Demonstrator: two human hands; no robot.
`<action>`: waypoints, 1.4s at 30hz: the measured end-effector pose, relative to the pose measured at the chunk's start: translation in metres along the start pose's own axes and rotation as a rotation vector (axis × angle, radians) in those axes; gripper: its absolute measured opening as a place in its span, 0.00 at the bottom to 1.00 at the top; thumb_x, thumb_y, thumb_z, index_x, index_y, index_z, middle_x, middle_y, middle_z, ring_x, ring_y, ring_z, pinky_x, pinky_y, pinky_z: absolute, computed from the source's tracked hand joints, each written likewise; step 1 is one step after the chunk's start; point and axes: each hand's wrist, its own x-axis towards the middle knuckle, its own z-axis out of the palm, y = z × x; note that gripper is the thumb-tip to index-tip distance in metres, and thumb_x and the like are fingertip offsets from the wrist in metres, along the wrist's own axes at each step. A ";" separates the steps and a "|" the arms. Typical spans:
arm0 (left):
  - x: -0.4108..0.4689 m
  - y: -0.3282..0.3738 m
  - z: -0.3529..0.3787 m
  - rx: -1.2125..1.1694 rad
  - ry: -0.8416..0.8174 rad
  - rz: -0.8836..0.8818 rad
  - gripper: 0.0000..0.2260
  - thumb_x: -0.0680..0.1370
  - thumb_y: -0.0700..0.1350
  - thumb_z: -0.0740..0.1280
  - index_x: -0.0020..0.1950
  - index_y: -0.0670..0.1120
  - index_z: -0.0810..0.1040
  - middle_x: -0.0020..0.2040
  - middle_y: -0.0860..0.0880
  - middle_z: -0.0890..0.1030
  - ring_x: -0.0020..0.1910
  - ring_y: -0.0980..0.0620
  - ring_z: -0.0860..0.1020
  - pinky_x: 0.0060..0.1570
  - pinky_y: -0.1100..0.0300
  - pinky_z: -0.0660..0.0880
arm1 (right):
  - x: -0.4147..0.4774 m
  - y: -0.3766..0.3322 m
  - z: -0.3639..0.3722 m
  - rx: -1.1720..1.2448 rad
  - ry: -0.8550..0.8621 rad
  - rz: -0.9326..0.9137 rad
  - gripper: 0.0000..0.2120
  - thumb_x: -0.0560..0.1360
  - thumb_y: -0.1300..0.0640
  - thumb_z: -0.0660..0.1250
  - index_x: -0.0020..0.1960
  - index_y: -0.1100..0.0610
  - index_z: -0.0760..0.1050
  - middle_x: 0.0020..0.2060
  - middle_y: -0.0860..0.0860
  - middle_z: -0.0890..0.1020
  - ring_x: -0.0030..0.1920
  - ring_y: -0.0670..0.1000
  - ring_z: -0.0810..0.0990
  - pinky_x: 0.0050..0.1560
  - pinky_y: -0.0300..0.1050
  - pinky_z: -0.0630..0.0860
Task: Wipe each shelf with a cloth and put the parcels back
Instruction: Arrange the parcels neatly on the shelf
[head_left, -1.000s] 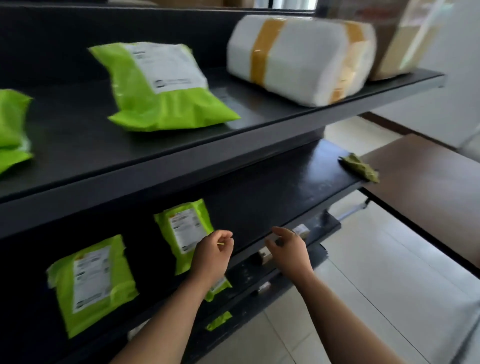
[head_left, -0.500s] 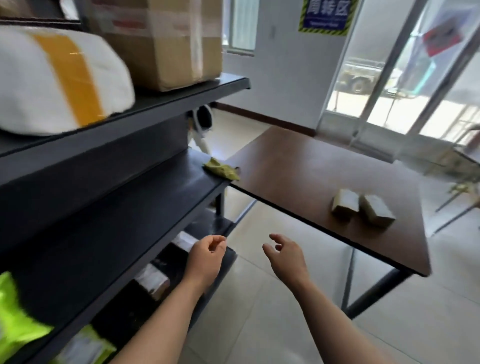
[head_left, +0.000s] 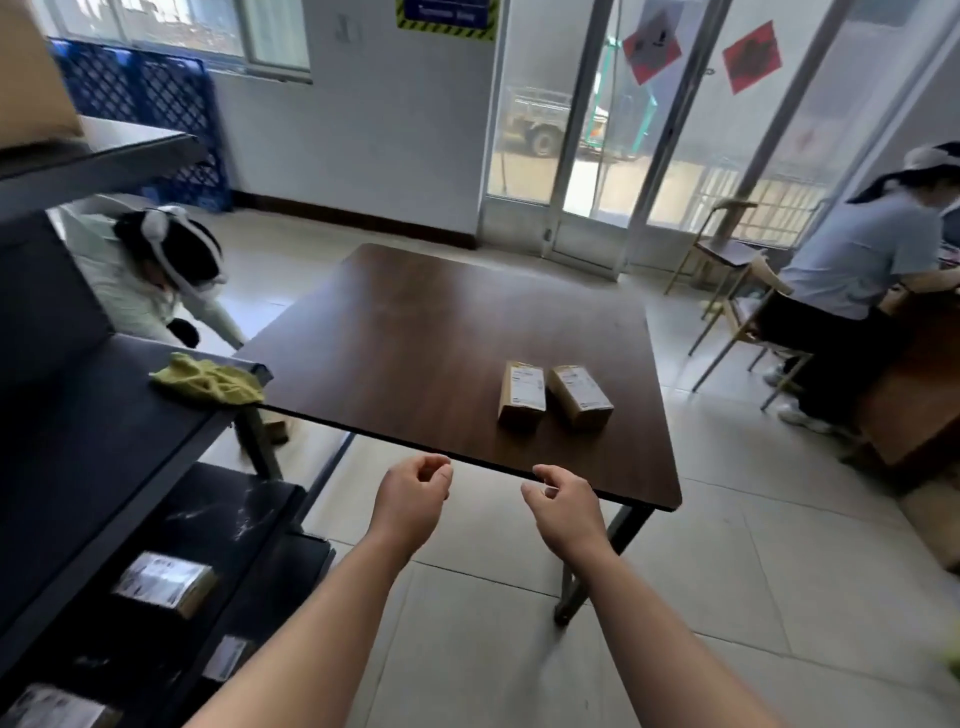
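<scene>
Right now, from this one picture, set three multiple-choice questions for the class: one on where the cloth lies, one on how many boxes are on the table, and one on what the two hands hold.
1. Where does the yellow-green cloth lie?
A on the floor; B at the end of a dark shelf; C on a chair.
2. How many small boxes lie on the brown table?
A one; B two; C four.
3. What do the left hand and right hand hold?
A nothing; B the cloth; C a box each.

Answers:
1 B: the cloth sits at the shelf's end corner, beside the table's edge.
2 B: two boxes lie side by side.
3 A: both hands hover with loosely curled fingers around nothing.
</scene>
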 end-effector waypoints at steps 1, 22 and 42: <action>0.011 0.003 0.007 0.019 -0.015 0.007 0.06 0.80 0.44 0.64 0.54 0.46 0.78 0.46 0.49 0.81 0.46 0.51 0.80 0.40 0.63 0.73 | 0.009 0.003 -0.003 0.001 0.007 0.018 0.19 0.76 0.54 0.66 0.66 0.56 0.75 0.59 0.54 0.80 0.57 0.52 0.78 0.59 0.45 0.74; 0.271 0.048 0.138 0.629 -0.328 0.082 0.15 0.75 0.48 0.68 0.61 0.50 0.76 0.55 0.49 0.79 0.53 0.49 0.78 0.53 0.53 0.77 | 0.226 0.021 -0.049 -0.079 0.137 0.295 0.17 0.79 0.54 0.64 0.67 0.55 0.74 0.49 0.51 0.80 0.40 0.42 0.75 0.41 0.32 0.71; 0.345 0.007 0.274 0.946 -0.167 -0.318 0.35 0.68 0.58 0.74 0.69 0.56 0.59 0.72 0.41 0.52 0.71 0.40 0.58 0.67 0.45 0.63 | 0.390 0.116 -0.086 -0.300 -0.145 0.207 0.22 0.77 0.54 0.66 0.70 0.52 0.70 0.71 0.51 0.66 0.68 0.51 0.70 0.65 0.48 0.73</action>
